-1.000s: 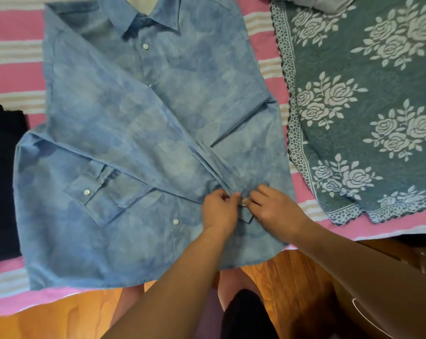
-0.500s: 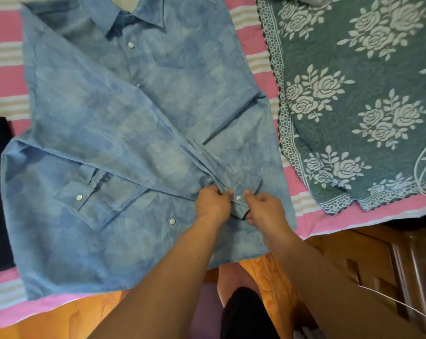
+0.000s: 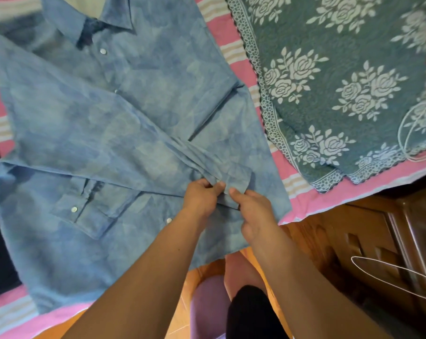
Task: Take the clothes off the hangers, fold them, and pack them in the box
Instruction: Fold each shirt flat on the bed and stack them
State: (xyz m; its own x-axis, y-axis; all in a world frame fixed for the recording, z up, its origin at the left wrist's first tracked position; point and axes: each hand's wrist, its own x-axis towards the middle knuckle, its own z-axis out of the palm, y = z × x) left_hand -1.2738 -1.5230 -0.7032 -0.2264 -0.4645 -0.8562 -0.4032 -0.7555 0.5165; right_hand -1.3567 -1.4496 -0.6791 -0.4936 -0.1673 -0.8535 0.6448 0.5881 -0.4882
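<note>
Both arms reach forward, left hand (image 3: 201,197) and right hand (image 3: 252,209) pinching the shirt cuff (image 3: 234,181).

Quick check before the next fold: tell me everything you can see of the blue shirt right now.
The blue shirt is a mottled, light woven button-up lying face up and spread flat on the pink striped bedspread, collar at the far end, pale buttons down the front. Both long sleeves are folded across the body; one buttoned cuff lies near the left hem. The left hand and right hand pinch the other cuff. Its hem overhangs the bed edge.
</note>
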